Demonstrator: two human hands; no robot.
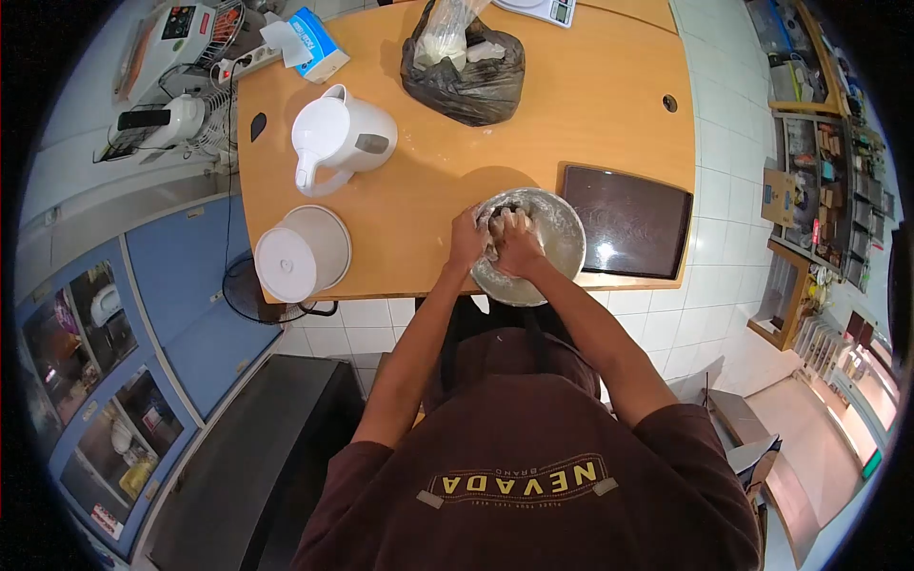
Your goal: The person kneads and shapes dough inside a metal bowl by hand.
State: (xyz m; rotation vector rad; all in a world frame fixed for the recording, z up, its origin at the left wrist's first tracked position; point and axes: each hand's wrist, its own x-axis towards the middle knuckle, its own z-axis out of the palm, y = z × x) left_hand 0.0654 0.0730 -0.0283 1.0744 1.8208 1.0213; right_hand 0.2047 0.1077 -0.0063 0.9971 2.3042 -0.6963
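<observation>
A metal mixing bowl (569, 238), its inside smeared with white powder or dough, stands at the table's front edge. My left hand (466, 240) is closed around the bowl's left rim. Inside the bowl, my right hand (517, 245) has its fingers curled and coated in white, pressing down near the left wall. What lies under those fingers is mostly hidden. To the right of the bowl, almost touching it, lies a dark brown tray (633, 221).
On the wooden table (428, 209) stand a white jug (347, 133) and a white lidded container (328, 249) at left. Farther back are a black plastic bag (476, 95) holding clear bags of white powder, a tissue box (319, 48) and a scale (562, 11).
</observation>
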